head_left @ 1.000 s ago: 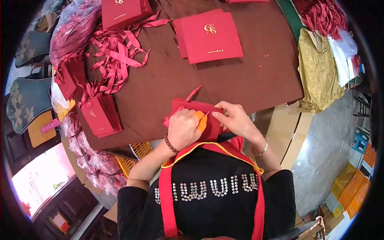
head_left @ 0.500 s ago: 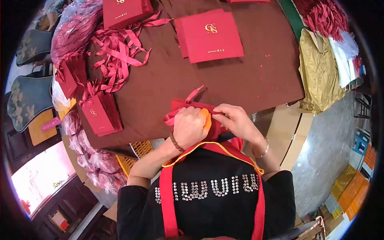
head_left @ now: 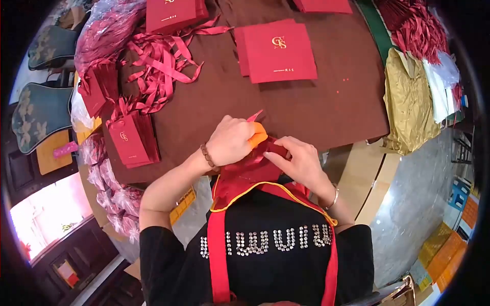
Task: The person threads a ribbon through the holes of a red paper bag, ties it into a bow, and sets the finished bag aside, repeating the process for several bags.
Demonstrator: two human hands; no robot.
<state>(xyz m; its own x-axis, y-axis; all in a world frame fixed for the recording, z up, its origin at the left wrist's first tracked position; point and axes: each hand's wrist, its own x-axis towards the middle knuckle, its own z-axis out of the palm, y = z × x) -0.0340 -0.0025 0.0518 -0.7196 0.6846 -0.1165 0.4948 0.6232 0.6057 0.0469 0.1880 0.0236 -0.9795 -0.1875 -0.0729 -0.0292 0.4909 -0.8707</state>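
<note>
In front of my body, at the table's near edge, a dark red paper gift bag is tilted between my hands. My left hand is a closed fist with an orange cover on one finger. From the top of that fist pokes the end of a red ribbon. My right hand pinches the bag's right edge between thumb and fingers. Much of the bag and ribbon is hidden behind the hands. A red apron with yellow trim hangs just below.
Flat red bags lie on the brown tablecloth. To the left are a heap of red ribbons and a stack of bags with handles. A gold plastic bag hangs at the right edge; cardboard boxes stand below.
My left hand has risen a little up and left with the ribbon, exposing more of the bag. My right hand has stayed at the bag's edge. The whole view has shifted slightly.
</note>
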